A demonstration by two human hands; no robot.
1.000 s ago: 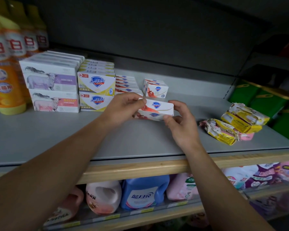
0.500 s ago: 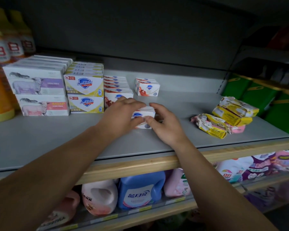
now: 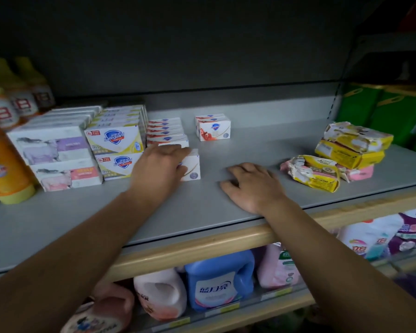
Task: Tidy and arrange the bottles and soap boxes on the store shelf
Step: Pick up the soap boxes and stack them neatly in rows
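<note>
My left hand (image 3: 159, 169) holds a small white Safeguard soap box (image 3: 193, 165) that stands on the grey shelf (image 3: 202, 212), fingers over its top and thumb on its front. The box sits right in front of a row of matching red-and-white soap boxes (image 3: 166, 131). My right hand (image 3: 250, 186) rests on the shelf to the right of the box, fingers loosely curled, holding nothing. Two more of these boxes (image 3: 213, 127) stand apart further back.
Left of the row stand yellow Safeguard boxes (image 3: 115, 140), sheep-print soap boxes (image 3: 51, 145) and orange bottles (image 3: 3, 164). Crumpled yellow soap packs (image 3: 353, 145) lie at the right. Detergent jugs, one blue (image 3: 219, 280), fill the lower shelf.
The soap box, held in the air by both hands a second ago, now stands on the shelf by the row. My right hand has let go and moved right.
</note>
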